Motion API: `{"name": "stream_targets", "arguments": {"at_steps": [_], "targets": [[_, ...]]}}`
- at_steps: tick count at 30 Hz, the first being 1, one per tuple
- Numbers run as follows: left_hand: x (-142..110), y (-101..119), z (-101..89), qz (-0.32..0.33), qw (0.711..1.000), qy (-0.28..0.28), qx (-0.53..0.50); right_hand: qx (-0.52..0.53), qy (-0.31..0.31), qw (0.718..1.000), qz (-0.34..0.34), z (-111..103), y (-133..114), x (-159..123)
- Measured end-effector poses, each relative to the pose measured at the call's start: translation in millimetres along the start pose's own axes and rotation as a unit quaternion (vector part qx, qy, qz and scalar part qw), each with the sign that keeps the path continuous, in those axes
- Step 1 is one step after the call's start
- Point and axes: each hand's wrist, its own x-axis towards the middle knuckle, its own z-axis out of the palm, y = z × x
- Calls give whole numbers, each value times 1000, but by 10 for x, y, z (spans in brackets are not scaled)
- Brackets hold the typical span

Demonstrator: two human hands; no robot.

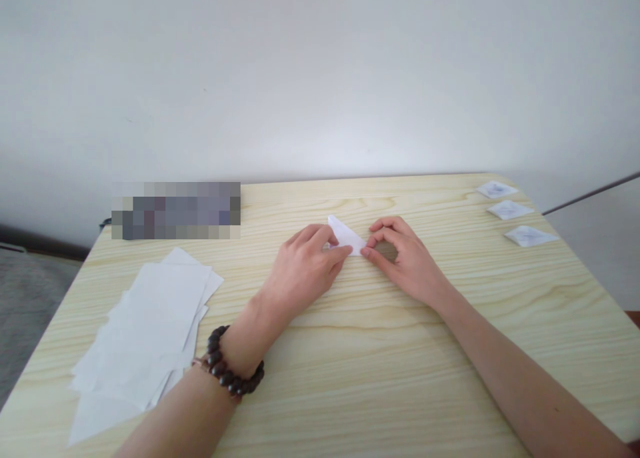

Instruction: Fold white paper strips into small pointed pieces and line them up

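A small folded piece of white paper [345, 235] lies near the middle of the table, its upper left corner pointing away from me. My left hand [311, 259] covers its left side, with thumb and fingers closed on it. At the paper's lower right corner, the thumb of my right hand [407, 258] touches the edge, and the fingers curl round toward the thumb in a loose ring. The underside of the paper is hidden. A dark beaded bracelet [225, 371] circles my left wrist.
Loose white paper sheets [155, 318] lie in an uneven pile at the left. Three folded paper diamonds [530, 235] sit in a column at the right edge. A blurred-out dark object [180, 211] is at the back left. Behind the wood-grain table [350, 378] rises a white wall [320, 78].
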Motion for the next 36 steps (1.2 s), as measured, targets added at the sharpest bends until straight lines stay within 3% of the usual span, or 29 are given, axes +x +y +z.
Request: {"name": "stream_targets", "arguments": {"at_steps": [13, 24, 36], "targets": [[14, 91, -50, -11, 999, 3, 43, 12, -8, 1000, -6, -9, -6, 5], [22, 127, -59, -1, 998, -1, 61, -44, 28, 999, 7, 75, -74, 3], [2, 134, -41, -13, 999, 2, 53, 59, -35, 998, -7, -101, -3, 42]]}}
